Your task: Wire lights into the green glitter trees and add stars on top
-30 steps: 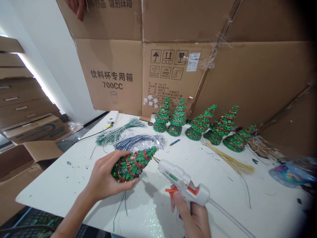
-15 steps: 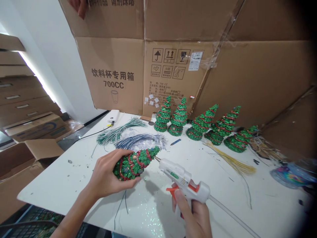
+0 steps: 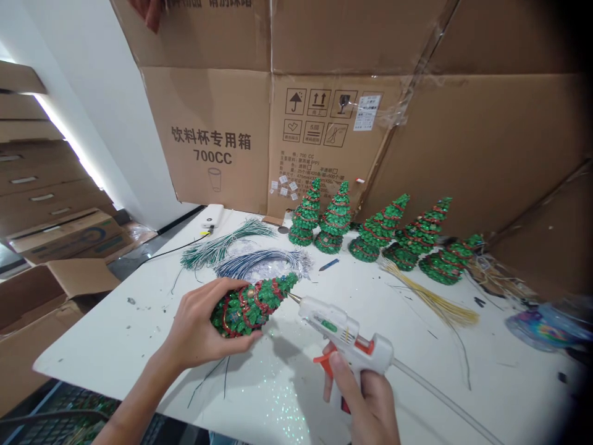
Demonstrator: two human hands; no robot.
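Note:
A small green Christmas tree (image 3: 248, 307) with red garland lies tilted in my left hand (image 3: 197, 330), its tip pointing up and to the right. My left fingers and thumb wrap around its base end. In my right hand (image 3: 365, 395) is a white hot glue gun (image 3: 336, 324) with an orange trigger. Its metal nozzle sits right beside the tree's tip; whether they touch I cannot tell. A long clear glue stick (image 3: 440, 392) runs out of the gun's back. Thin dark wires (image 3: 225, 377) hang below the tree.
Several finished-looking trees (image 3: 334, 219) line the back of the white table (image 3: 139, 340). Bundles of green wire (image 3: 222, 244), blue wire (image 3: 259, 262) and yellow wire (image 3: 430, 296) lie about. Cardboard (image 3: 208, 99) walls the back. Another person's hand (image 3: 149, 13) shows top left.
The glue gun has shifted very slightly right. The wires under the tree have swung left. My left hand and the tree stay nearly still.

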